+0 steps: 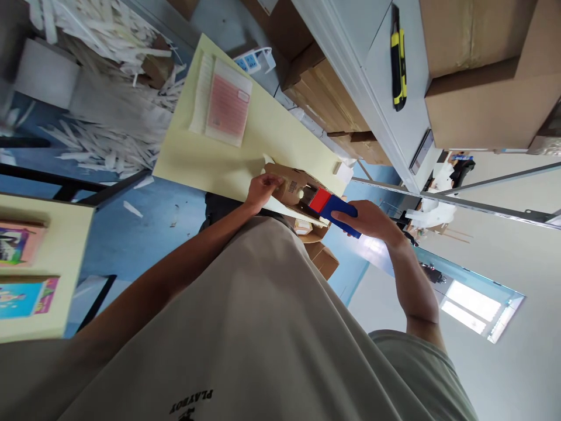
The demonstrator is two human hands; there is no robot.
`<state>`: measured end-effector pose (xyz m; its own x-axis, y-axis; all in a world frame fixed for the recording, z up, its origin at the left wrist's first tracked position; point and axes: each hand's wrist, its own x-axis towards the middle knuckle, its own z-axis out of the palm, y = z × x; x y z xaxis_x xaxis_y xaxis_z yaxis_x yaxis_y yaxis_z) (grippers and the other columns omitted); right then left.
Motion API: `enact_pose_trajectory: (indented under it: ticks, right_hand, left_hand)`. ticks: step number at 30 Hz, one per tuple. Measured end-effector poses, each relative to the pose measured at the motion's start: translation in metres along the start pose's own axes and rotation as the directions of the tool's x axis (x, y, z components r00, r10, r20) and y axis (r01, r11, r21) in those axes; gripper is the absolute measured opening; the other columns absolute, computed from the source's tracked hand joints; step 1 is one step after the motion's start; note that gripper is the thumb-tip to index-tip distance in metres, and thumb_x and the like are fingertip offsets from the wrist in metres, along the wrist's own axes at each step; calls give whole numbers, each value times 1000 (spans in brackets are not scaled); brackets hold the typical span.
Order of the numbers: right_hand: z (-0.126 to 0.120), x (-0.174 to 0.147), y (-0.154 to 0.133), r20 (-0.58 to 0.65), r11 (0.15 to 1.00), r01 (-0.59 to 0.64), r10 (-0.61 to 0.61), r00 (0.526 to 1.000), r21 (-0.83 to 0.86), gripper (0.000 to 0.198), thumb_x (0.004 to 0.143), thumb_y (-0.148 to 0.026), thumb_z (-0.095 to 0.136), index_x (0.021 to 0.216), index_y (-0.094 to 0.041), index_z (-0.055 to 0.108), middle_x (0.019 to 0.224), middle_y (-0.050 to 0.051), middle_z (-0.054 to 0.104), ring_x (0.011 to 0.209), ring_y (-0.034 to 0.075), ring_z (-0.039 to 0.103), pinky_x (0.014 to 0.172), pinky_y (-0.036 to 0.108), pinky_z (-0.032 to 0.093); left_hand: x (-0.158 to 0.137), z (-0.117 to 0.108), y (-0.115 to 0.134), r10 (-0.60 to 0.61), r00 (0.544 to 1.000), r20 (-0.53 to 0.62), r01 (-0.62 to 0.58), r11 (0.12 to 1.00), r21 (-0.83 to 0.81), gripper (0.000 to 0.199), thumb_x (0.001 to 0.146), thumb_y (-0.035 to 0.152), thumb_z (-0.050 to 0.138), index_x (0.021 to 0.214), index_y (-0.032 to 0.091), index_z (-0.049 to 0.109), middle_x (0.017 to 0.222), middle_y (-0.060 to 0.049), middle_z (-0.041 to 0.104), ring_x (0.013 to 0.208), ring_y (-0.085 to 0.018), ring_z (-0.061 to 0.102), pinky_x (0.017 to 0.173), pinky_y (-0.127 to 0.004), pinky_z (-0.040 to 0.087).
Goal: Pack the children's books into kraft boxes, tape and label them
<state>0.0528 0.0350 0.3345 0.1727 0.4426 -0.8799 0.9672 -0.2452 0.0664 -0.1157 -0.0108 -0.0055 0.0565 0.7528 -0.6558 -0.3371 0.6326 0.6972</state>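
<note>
In the head view, my right hand (370, 219) grips a blue and red block (333, 206), thumb across its face. The block is at the open end of a brown box (289, 186), by the edge of the yellow table (179, 146). Its long side slants, red end toward the box, much in line with it. My left hand (260, 190) has bent fingers at the box's other end; I can't tell if they pinch. I think this step is lining up, and the next move needs the block kept straight.
</note>
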Motion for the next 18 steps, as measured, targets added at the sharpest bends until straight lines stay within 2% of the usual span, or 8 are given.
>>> enact_pose_trajectory:
  ticks: [5, 8, 10, 14, 16, 18]
  right_hand:
    - [5, -3, 0, -34, 999, 9, -10, 999, -36, 77, 99, -100, 62, 78, -25, 65, 72, 6, 76, 64, 21, 69, 65, 37, 47]
    - [8, -2, 3, -54, 998, 21, -24, 998, -60, 76, 100, -98, 61, 79, -26, 65, 72, 6, 75, 64, 22, 68, 64, 37, 45]
    - [9, -1, 5, -55, 997, 27, -31, 998, -67, 75, 101, -97, 60, 79, -26, 65, 71, 6, 75, 65, 22, 69, 64, 37, 45]
    - [9, -1, 4, -25, 998, 24, -25, 999, -51, 76, 100, -99, 60, 79, -26, 65, 70, 6, 76, 65, 23, 71, 65, 37, 48]
    - [9, -2, 4, -14, 999, 17, -17, 1000, -43, 78, 99, -101, 60, 78, -26, 64, 70, 6, 77, 63, 23, 71, 65, 37, 49]
    - [9, -3, 4, -19, 999, 6, -7, 1000, -37, 79, 97, -103, 61, 78, -26, 64, 70, 7, 77, 62, 23, 71, 64, 38, 48]
  left_hand:
    - [-1, 3, -8, 103, 994, -26, -100, 991, 85, 16, 89, 31, 94, 85, 22, 81, 90, -5, 76, 82, -18, 65, 87, -33, 56]
    - [0, 5, -17, 127, 992, -6, -126, 989, 75, 25, 91, 41, 96, 91, 23, 78, 97, -6, 74, 83, -19, 65, 85, -34, 55]
    - [2, 5, -24, 126, 992, -2, -125, 989, 79, 35, 88, 46, 99, 102, 24, 77, 97, -4, 71, 81, -18, 63, 81, -33, 52]
    - [3, 0, -31, 87, 996, -34, -82, 988, 134, 52, 83, 45, 103, 122, 24, 76, 93, 0, 66, 79, -18, 61, 81, -33, 49]
    - [-3, -5, -29, 139, 990, -20, -134, 977, 164, 47, 88, 47, 98, 122, 23, 76, 98, -3, 69, 85, -20, 65, 85, -34, 53]
    - [-16, -10, -24, 258, 964, 61, -264, 950, 168, 47, 98, 55, 88, 129, 22, 75, 113, -9, 74, 100, -23, 73, 95, -36, 59]
